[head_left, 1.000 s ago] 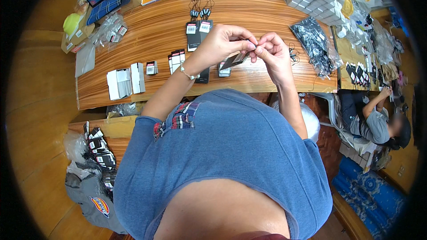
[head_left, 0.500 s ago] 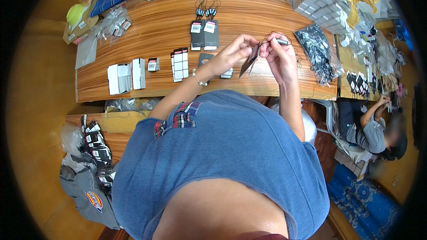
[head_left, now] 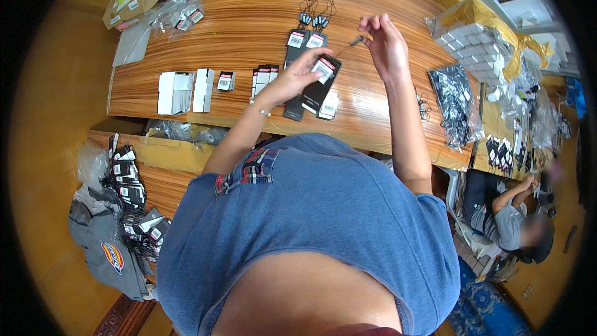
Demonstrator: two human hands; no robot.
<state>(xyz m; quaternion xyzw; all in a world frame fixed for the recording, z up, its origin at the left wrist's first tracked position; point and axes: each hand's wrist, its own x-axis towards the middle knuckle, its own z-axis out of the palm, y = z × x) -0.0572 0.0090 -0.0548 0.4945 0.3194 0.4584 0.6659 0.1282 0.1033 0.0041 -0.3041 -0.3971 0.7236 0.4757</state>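
Observation:
My left hand (head_left: pixel 295 81) grips a black hang tag (head_left: pixel 321 90), thumb over its front by a white barcode sticker. The tag is tilted above other tags on the wooden table. A string with a small dark toggle (head_left: pixel 356 41) runs from its top toward my right hand (head_left: pixel 387 46). That hand is raised, fingers loosely curled and apart, with the toggle beside the thumb; I see no grip on it. Just behind my left hand lie dark strung tags (head_left: pixel 297 38) with their strings spread away from me. A white-stickered tag (head_left: pixel 328 107) lies under the held one.
White card stacks (head_left: pixel 175 93) and a small tag pile (head_left: pixel 226 81) lie to the left. At right are a plastic bag of black strings (head_left: pixel 452 102) and a box of white cards (head_left: pixel 463 34). Another person (head_left: pixel 507 221) sits at far right. Tag bundles (head_left: pixel 129 183) lie at lower left.
My left hand has turned the tag so its stickered front faces up and lowered it over the table. My right hand has moved up and away from the tag, its fingers loosening from the string.

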